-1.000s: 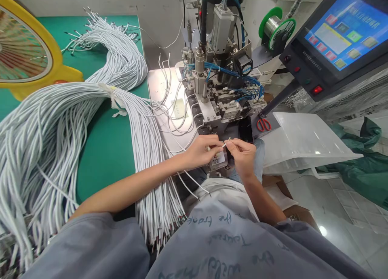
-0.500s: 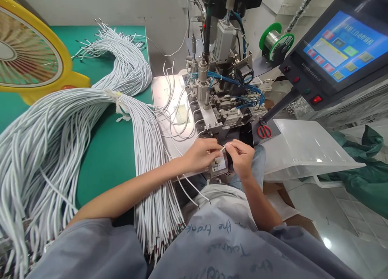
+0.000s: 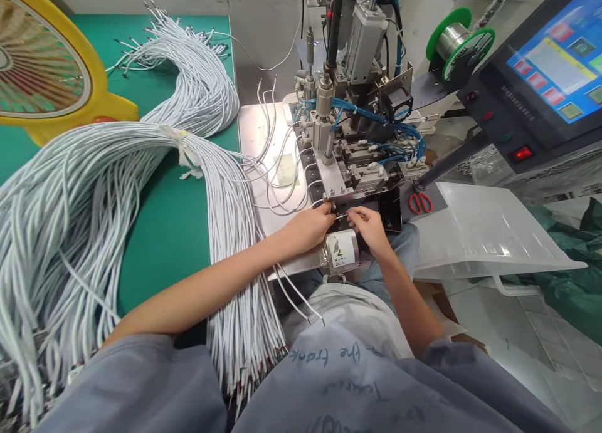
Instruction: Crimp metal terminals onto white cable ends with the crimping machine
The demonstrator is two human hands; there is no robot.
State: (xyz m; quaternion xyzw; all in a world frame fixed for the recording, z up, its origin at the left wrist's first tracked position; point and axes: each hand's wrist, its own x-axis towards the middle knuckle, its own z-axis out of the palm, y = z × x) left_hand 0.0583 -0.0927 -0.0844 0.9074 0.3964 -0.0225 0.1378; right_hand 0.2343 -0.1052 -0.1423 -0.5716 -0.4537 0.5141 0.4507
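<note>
My left hand (image 3: 313, 227) is closed on a white cable close to the front edge of the machine (image 3: 336, 185). Just to its right, my right hand (image 3: 369, 226) pinches the thin end of the cable, with its fingertips near those of the left. A short piece of the cable end (image 3: 341, 217) shows between the two hands. Below them sits a rounded silvery part with a white label (image 3: 342, 251). Several white cables loop over the pale plate (image 3: 254, 132) left of the machine.
A large tied bundle of white cables (image 3: 226, 201) lies on the green table (image 3: 164, 245), beside a yellow fan (image 3: 94, 63). Red scissors (image 3: 420, 202), a wire spool (image 3: 454, 41), a screen (image 3: 559, 63) and a translucent plastic bin (image 3: 498, 232) are on the right.
Both hands have moved slightly up and in toward the machine's front edge, uncovering the labelled part. The camera view has shifted a little.
</note>
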